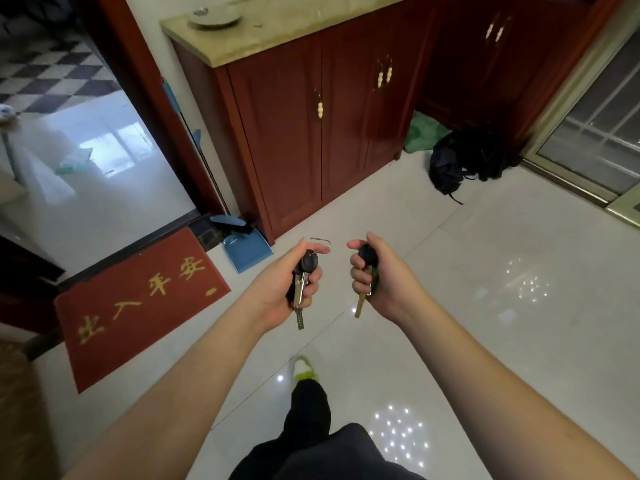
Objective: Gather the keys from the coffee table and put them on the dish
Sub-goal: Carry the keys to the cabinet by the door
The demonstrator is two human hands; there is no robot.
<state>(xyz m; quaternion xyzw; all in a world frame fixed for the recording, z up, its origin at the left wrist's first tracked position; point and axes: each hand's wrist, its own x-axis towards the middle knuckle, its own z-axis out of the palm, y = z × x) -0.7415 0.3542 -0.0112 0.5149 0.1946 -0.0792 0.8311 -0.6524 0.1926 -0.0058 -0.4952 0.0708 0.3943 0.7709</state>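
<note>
our left hand (292, 282) is curled round a bunch of keys (302, 284) by its black head, a wire ring poking out on top. our right hand (374, 275) grips a brass key (362, 299) with a black head. we judge them light, stiff and jangly, best held at the heads. the dish (214, 17) waits on the cabinet (311, 133) ahead.

both hands (287, 285) grip keys (300, 285)
</note>
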